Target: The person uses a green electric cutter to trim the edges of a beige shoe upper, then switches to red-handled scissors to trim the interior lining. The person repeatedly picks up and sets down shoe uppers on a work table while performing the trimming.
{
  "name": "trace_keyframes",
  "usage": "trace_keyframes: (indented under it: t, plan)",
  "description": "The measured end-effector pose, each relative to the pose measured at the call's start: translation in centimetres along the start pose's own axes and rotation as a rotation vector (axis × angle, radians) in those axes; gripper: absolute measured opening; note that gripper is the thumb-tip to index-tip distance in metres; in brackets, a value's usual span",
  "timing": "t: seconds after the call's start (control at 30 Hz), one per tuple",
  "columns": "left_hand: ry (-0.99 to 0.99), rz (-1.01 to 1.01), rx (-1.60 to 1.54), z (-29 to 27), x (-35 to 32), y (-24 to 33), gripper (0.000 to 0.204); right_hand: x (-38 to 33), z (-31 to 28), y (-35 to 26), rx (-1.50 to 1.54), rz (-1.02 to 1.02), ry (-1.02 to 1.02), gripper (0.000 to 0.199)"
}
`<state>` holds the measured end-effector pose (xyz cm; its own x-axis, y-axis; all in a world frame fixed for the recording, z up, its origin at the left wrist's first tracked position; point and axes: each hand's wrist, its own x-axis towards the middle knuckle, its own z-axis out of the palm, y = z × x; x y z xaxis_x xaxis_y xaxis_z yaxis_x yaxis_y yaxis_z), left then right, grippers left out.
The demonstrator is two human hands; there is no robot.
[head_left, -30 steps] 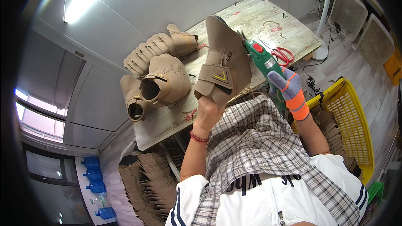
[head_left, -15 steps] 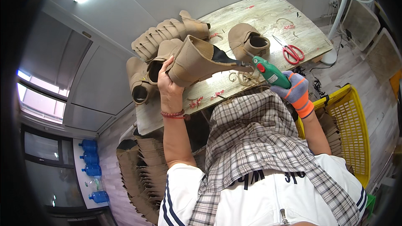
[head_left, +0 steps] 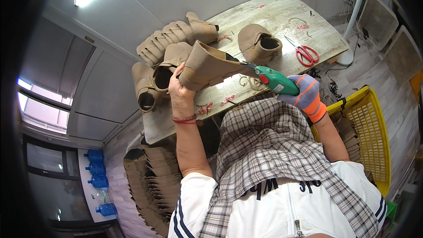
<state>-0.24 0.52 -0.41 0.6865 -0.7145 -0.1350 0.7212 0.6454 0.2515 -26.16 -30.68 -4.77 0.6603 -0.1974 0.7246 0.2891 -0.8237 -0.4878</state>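
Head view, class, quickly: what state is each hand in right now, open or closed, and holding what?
Left hand: closed, holding a tan shoe upper.
Right hand: gloved, closed around a green handheld tool.

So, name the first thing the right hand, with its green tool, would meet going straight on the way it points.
The green tool in the right hand would likely meet the brown shoe upper held by the left hand; the tip seems at its edge, though depth is unclear.
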Motion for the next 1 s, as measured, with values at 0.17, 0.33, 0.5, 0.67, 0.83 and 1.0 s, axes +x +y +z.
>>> trace_keyframes:
  t: [0.17, 0.33, 0.5, 0.67, 0.83, 1.0]
  plan:
    - [0.048, 0.003, 0.029, 0.4, 0.1, -1.2, 0.032, 0.5, 0.2, -0.9, 0.036, 0.001, 0.003, 0.044]
    - [0.092, 0.05, 0.004, 1.9, -0.1, -3.1, 0.033, 0.1, 1.2, -1.3, 0.085, 0.044, 0.016, 0.047]
    - [0.084, 0.295, 0.275, 4.1, -1.4, -6.2, 0.031, -0.9, 2.2, -2.0, 0.379, 0.242, -0.035, 0.045]
    - [-0.002, 0.55, 1.166, 8.7, -6.6, -10.2, 0.031, -1.8, 2.5, -2.1, 0.589, 0.399, -0.029, 0.04]
    - [0.479, 1.514, 2.272, 11.7, -15.5, -10.1, 0.021, -2.6, 1.1, -0.4, 0.66, 0.49, 0.053, 0.038]
    - [0.533, 1.269, 2.637, 11.0, -16.6, -7.2, 0.023, -2.8, 1.7, 0.4, 0.665, 0.465, 0.042, 0.034]
